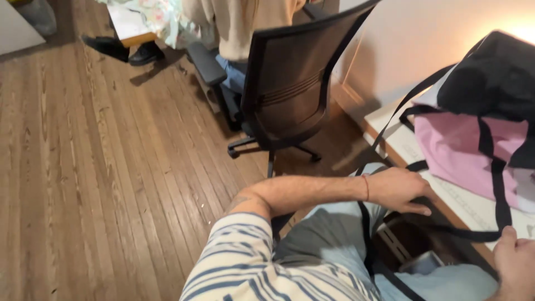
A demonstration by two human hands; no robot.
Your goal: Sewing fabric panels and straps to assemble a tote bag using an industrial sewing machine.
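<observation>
My left hand lies flat at the edge of the white table, fingers stretched out over a black strap that hangs down across my lap. The strap belongs to a pink and black fabric bag lying on the table just right of that hand. Only part of my right hand shows at the bottom right corner, beside the end of another black strap. Whether it grips that strap is hidden. A thin red band circles my left wrist.
A black mesh office chair stands close ahead on the wooden floor. Another person in a beige top and blue jeans sits in it, back to me. Black shoes and a floral cloth are at the far top.
</observation>
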